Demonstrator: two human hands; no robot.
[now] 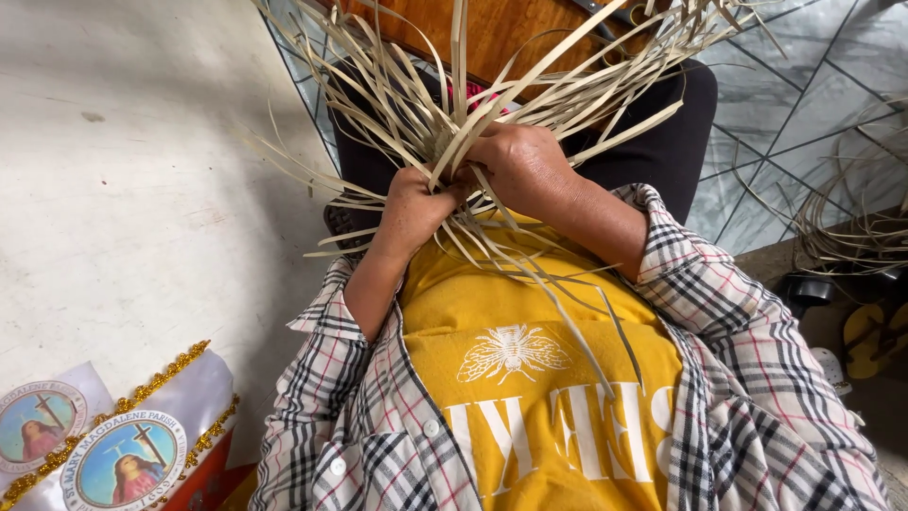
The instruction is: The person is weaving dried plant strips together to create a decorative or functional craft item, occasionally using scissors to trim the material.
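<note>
Seen from above, over a lap. Left hand (413,210) fisted around a bunch of pale flat strips (530,90), fingers curled tight at the knot where the strands cross. Right hand (522,166) just beside it and touching, closed over the same strips from the other side, knuckles up. Strips fanning up and outward from the two hands across dark trousers (662,142), loose ends trailing down over a yellow shirt (530,378) under a checked overshirt (757,378). Behind the fan, a brown wooden surface (492,33), partly hidden by the strands. To the far right, on grey patterned tiles (804,95), a loose coil of more strips (861,227), well apart from the hands. Near that coil, yellow sandals (875,336) on the floor. At lower left, on pale floor (142,189), a white cloth banner (123,445) with gold trim and round pictures. No container anywhere in view; strips held only in the hands.
</note>
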